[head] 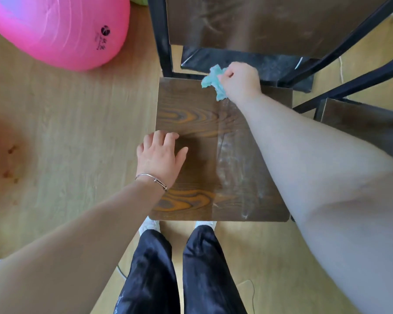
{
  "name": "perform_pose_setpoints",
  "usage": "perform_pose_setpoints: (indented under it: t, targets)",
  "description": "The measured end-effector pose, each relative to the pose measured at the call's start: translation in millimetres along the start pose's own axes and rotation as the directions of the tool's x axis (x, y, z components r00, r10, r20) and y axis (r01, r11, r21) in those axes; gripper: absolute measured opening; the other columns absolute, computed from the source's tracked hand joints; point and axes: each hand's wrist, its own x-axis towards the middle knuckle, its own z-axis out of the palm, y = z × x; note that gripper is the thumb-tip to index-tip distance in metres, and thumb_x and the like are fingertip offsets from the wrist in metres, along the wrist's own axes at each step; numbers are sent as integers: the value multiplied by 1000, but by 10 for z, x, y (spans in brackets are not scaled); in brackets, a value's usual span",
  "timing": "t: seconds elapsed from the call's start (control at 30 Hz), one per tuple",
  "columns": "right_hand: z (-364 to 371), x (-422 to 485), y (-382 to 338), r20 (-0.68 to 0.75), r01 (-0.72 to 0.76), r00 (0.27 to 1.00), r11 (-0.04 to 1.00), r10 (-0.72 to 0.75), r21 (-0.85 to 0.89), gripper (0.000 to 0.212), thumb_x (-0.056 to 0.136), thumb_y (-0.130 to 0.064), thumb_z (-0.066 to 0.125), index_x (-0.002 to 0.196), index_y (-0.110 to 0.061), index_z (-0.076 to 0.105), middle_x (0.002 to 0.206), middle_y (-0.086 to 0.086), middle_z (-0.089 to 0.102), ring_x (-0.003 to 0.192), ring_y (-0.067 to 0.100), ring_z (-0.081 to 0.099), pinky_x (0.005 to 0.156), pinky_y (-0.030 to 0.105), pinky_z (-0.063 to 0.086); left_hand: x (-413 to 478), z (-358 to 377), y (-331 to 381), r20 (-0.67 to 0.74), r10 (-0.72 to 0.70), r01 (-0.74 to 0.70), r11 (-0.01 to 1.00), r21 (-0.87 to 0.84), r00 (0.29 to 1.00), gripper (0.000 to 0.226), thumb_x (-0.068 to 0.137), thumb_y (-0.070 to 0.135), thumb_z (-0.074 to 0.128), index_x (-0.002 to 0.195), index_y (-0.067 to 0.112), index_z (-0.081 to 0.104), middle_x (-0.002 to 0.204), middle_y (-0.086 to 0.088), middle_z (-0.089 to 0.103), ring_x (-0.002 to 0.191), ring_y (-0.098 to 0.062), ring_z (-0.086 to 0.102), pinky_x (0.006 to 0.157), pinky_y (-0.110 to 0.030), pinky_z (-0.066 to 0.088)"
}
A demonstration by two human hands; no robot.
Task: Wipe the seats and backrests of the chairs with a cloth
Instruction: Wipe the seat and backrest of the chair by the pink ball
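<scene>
A dark wood-grain chair seat (pixel 204 123) lies right below me, with pale dust streaks down its right half. Its brown backrest (pixel 259 23) stands behind it in a black metal frame. My right hand (pixel 242 79) is shut on a crumpled light-blue cloth (pixel 213 81) at the seat's back edge. My left hand (pixel 159 155) rests flat on the seat's left side, fingers spread, holding nothing.
A big pink inflatable ball (pixel 55 28) sits on the wooden floor at the upper left. A second chair seat (pixel 363 123) with black frame bars stands at the right. My legs (pixel 182 268) in dark trousers stand against the seat's front edge.
</scene>
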Motion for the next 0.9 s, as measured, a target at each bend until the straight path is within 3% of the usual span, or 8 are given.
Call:
perform_pose_setpoints:
  t: [0.07,0.27,0.43,0.57,0.67,0.77,0.9]
  targets:
    - [25,122,1,49,-11,999,997,15,-75,28,95,-33,51,103,-10,65,109,9,65,104,28,57,80,33,48,136,-26,33,-5,2,-2,1000,3,1000,45,94,53,43,128,25,50,124,-5,50,116,-31,40,95,-43,34]
    - [88,117,-8,116,7,993,979,17,-202,25,94,-25,51,110,-12,65,107,9,64,95,27,56,69,29,41,338,-111,141,7,2,-2,1000,23,1000,47,96,54,38,132,25,46,127,-5,48,118,-30,39,97,-43,34]
    - [221,-450,35,121,44,992,980,-20,-196,25,96,-27,56,114,-13,66,112,4,64,96,24,63,77,32,54,278,-131,198,47,9,-10,1000,25,999,47,96,54,38,133,25,45,129,-6,47,121,-30,37,98,-43,33]
    - [377,-1126,175,171,88,983,990,-67,-114,20,97,-25,51,99,-12,66,121,2,58,94,26,60,74,29,48,105,-97,195,85,28,-31,999,41,996,47,96,53,38,132,24,45,128,-6,47,120,-31,37,97,-43,32]
    - [506,-1611,329,233,122,966,992,-110,-34,15,94,-22,50,83,-13,56,113,4,56,91,31,56,67,31,39,-84,-29,180,115,45,-52,997,56,992,46,96,52,39,130,24,46,126,-7,47,118,-32,39,95,-43,33]
    - [637,-2065,439,233,159,960,987,-155,1,16,92,-21,53,94,-9,63,116,6,58,95,34,58,73,35,45,-309,69,167,144,61,-72,995,72,988,46,95,53,40,131,24,46,126,-7,47,118,-32,39,96,-44,34]
    - [758,-2545,591,244,221,946,975,-211,-12,19,95,-20,56,104,-6,65,114,5,59,92,30,60,68,29,36,-601,202,134,191,54,-72,994,86,980,46,96,52,40,131,25,46,127,-7,47,120,-31,37,98,-43,32]
